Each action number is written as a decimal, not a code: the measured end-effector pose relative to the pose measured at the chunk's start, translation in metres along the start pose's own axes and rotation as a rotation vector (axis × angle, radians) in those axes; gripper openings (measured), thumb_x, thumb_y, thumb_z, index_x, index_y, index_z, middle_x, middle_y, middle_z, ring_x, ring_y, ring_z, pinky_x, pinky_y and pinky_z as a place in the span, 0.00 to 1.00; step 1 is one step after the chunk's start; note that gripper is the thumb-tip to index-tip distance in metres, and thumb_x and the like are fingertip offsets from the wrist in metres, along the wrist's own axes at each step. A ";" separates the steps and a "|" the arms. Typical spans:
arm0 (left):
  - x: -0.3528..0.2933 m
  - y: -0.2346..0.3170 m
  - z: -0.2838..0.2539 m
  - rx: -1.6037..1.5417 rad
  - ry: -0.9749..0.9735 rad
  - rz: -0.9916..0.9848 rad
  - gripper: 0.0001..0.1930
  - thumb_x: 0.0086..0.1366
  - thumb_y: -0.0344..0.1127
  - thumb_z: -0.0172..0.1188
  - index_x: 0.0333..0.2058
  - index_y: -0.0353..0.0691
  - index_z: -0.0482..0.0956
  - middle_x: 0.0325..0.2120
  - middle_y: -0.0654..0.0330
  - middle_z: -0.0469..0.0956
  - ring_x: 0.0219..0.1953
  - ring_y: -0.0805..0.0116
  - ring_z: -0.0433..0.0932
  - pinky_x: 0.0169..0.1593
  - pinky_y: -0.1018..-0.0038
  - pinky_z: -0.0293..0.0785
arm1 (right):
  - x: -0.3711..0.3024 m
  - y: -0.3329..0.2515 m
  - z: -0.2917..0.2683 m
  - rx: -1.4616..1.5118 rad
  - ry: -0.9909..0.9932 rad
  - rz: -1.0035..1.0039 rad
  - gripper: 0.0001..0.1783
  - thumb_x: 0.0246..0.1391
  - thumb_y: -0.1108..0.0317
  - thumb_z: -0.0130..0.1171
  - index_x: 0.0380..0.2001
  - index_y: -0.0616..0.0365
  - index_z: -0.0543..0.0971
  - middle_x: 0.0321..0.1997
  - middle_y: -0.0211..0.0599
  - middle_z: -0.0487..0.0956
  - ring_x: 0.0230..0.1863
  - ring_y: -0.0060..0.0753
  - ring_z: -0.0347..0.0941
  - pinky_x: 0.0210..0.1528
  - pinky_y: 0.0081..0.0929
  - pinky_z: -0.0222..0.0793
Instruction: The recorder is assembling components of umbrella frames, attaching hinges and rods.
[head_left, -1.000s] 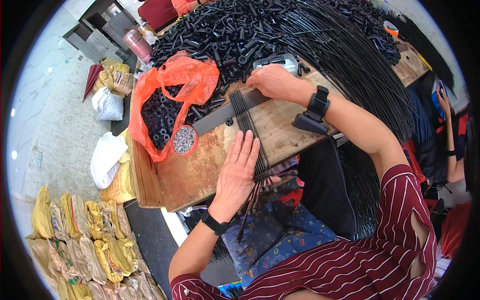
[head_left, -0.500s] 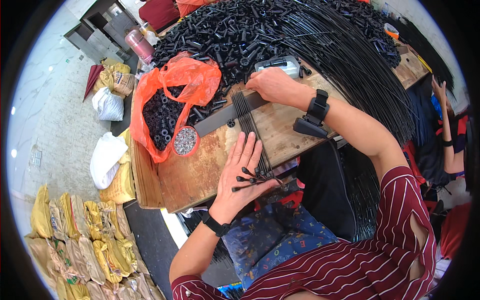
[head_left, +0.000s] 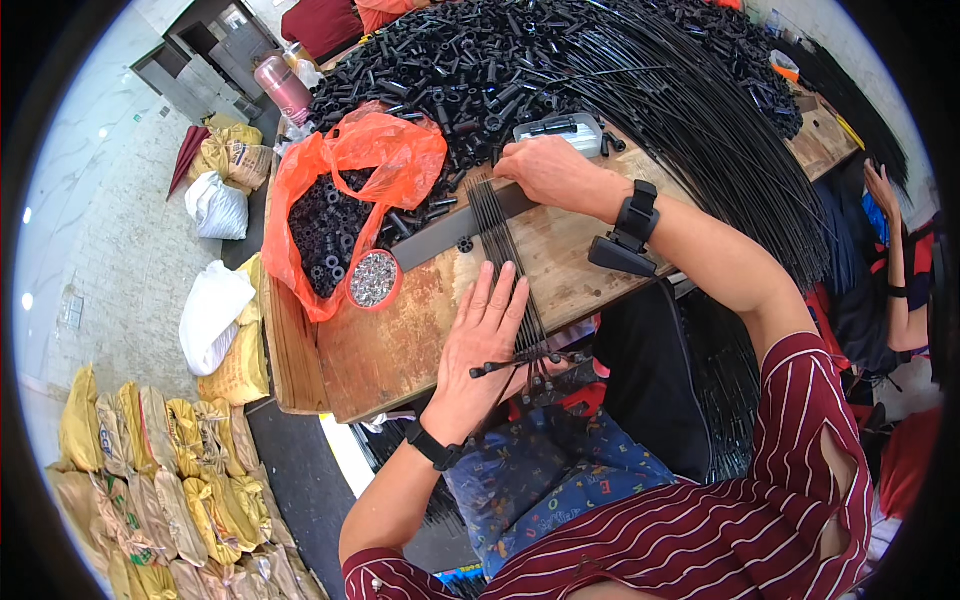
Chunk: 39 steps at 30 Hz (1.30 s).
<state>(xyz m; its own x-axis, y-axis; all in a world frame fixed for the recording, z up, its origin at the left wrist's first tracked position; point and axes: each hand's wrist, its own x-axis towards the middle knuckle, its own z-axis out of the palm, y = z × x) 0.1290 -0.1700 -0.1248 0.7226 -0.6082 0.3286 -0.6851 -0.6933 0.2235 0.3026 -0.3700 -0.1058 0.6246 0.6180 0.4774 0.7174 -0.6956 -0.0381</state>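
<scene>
A small row of thin black rods (head_left: 494, 222) lies across a flat grey metal bar (head_left: 440, 238) on the wooden table. My left hand (head_left: 484, 330) rests flat along the rods' left side, with its fingers stretched out. The rods' knobbed black ends (head_left: 530, 362) fan out beside its thumb, past the table's near edge. My right hand (head_left: 560, 175) is closed by the rods' far ends, knuckles up, above the bar's right part. Its fingertips point left; what they hold, if anything, is hidden. A small black toothed ring (head_left: 465, 244) lies just left of the rods.
Left stand an orange plastic bag (head_left: 385, 150) of black rings and a round red tub (head_left: 374, 280) of small shiny parts. Behind are a heap of black tubes (head_left: 450, 60), a clear box (head_left: 585, 133) and long black rods (head_left: 700, 140). Another person's hand (head_left: 880, 188) shows far right.
The rods' knobbed ends have shifted from lying over my left palm and thumb to spreading further right and lower. My right hand has hardly moved.
</scene>
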 end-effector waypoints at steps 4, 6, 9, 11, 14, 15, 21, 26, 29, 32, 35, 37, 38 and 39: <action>0.001 0.003 -0.002 0.007 -0.010 -0.014 0.51 0.43 0.59 0.69 0.59 0.31 0.61 0.62 0.46 0.58 0.67 0.47 0.51 0.68 0.57 0.50 | -0.001 0.000 -0.001 0.037 0.022 0.010 0.08 0.51 0.72 0.52 0.30 0.58 0.81 0.28 0.39 0.78 0.31 0.45 0.76 0.34 0.38 0.71; 0.001 0.003 -0.002 0.016 -0.010 -0.016 0.51 0.43 0.59 0.69 0.59 0.31 0.61 0.62 0.47 0.58 0.67 0.47 0.51 0.68 0.57 0.50 | -0.002 0.001 -0.001 0.034 0.026 0.006 0.08 0.51 0.72 0.52 0.30 0.58 0.81 0.28 0.39 0.78 0.31 0.45 0.76 0.34 0.38 0.71; 0.001 0.004 -0.001 0.033 -0.004 -0.018 0.51 0.43 0.59 0.69 0.59 0.31 0.61 0.62 0.47 0.58 0.67 0.48 0.51 0.68 0.57 0.50 | -0.003 0.001 -0.002 0.051 0.043 0.014 0.08 0.52 0.72 0.52 0.30 0.57 0.81 0.28 0.39 0.78 0.31 0.45 0.76 0.34 0.38 0.71; 0.000 0.001 0.003 0.043 0.000 -0.021 0.51 0.42 0.59 0.70 0.59 0.32 0.62 0.62 0.47 0.59 0.67 0.48 0.51 0.68 0.56 0.50 | -0.002 0.001 0.000 0.041 0.031 0.034 0.08 0.52 0.71 0.52 0.30 0.57 0.81 0.28 0.39 0.78 0.31 0.45 0.76 0.34 0.38 0.71; -0.002 -0.001 0.005 0.036 0.030 0.000 0.50 0.42 0.58 0.70 0.59 0.32 0.62 0.62 0.47 0.59 0.67 0.48 0.52 0.67 0.56 0.51 | -0.003 0.001 -0.003 0.058 0.044 0.025 0.08 0.52 0.71 0.52 0.30 0.57 0.81 0.28 0.38 0.78 0.31 0.45 0.76 0.34 0.38 0.71; -0.002 0.001 0.004 0.022 0.034 -0.003 0.50 0.41 0.57 0.71 0.59 0.32 0.62 0.62 0.47 0.59 0.67 0.48 0.52 0.67 0.55 0.51 | -0.003 0.001 -0.002 0.059 0.044 0.025 0.08 0.52 0.71 0.52 0.30 0.57 0.81 0.28 0.38 0.78 0.31 0.45 0.76 0.34 0.38 0.71; -0.001 -0.001 0.002 0.022 0.029 0.013 0.52 0.39 0.57 0.72 0.59 0.30 0.62 0.62 0.46 0.59 0.67 0.47 0.52 0.67 0.56 0.52 | -0.001 0.002 -0.001 0.051 0.033 0.010 0.08 0.52 0.71 0.53 0.31 0.56 0.81 0.29 0.38 0.78 0.32 0.45 0.76 0.35 0.38 0.71; -0.002 -0.004 -0.001 0.042 -0.047 0.025 0.48 0.49 0.57 0.65 0.61 0.29 0.58 0.63 0.44 0.56 0.67 0.47 0.51 0.68 0.57 0.48 | 0.001 -0.001 -0.004 0.009 -0.018 0.004 0.09 0.51 0.72 0.52 0.33 0.56 0.81 0.31 0.38 0.77 0.34 0.44 0.76 0.36 0.38 0.71; -0.003 -0.002 -0.001 -0.019 -0.005 0.024 0.49 0.48 0.56 0.65 0.60 0.27 0.57 0.64 0.43 0.55 0.68 0.48 0.50 0.68 0.57 0.48 | -0.001 0.000 -0.001 0.045 0.001 0.007 0.09 0.51 0.72 0.52 0.33 0.56 0.81 0.31 0.38 0.78 0.34 0.44 0.76 0.36 0.37 0.71; -0.003 -0.002 0.002 -0.026 0.015 0.025 0.49 0.48 0.56 0.65 0.60 0.26 0.57 0.63 0.42 0.54 0.68 0.49 0.50 0.68 0.57 0.48 | -0.001 -0.001 0.000 0.020 -0.018 0.003 0.10 0.51 0.72 0.52 0.33 0.56 0.81 0.31 0.38 0.78 0.34 0.44 0.76 0.36 0.37 0.71; -0.003 -0.002 0.002 -0.025 0.026 0.029 0.49 0.48 0.59 0.65 0.59 0.26 0.58 0.63 0.42 0.55 0.68 0.49 0.50 0.68 0.57 0.48 | 0.001 -0.002 0.000 0.016 -0.049 0.012 0.10 0.52 0.72 0.51 0.33 0.56 0.81 0.31 0.38 0.78 0.33 0.45 0.76 0.35 0.37 0.71; -0.002 -0.003 0.001 0.036 0.009 0.035 0.56 0.39 0.58 0.71 0.59 0.25 0.58 0.63 0.41 0.56 0.67 0.47 0.52 0.67 0.57 0.51 | 0.002 -0.005 -0.003 0.024 -0.032 0.011 0.09 0.52 0.72 0.51 0.32 0.56 0.81 0.30 0.38 0.78 0.33 0.45 0.76 0.35 0.37 0.71; -0.002 -0.002 0.001 0.037 0.010 0.033 0.56 0.39 0.58 0.71 0.59 0.25 0.58 0.63 0.41 0.56 0.67 0.47 0.52 0.67 0.57 0.51 | 0.003 -0.007 -0.004 0.033 -0.014 0.011 0.09 0.52 0.72 0.51 0.32 0.56 0.81 0.30 0.38 0.77 0.32 0.45 0.76 0.35 0.38 0.71; -0.002 -0.001 0.000 0.017 0.020 0.029 0.55 0.39 0.59 0.71 0.59 0.25 0.58 0.63 0.41 0.56 0.67 0.47 0.52 0.67 0.57 0.50 | 0.003 -0.007 -0.004 0.032 -0.015 0.010 0.09 0.52 0.72 0.51 0.32 0.56 0.81 0.30 0.38 0.77 0.32 0.45 0.76 0.35 0.38 0.71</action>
<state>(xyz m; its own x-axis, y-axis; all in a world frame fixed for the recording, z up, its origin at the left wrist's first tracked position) 0.1288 -0.1683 -0.1260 0.7001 -0.6205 0.3534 -0.7043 -0.6817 0.1982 0.2984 -0.3651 -0.1007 0.6364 0.6165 0.4637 0.7203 -0.6900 -0.0713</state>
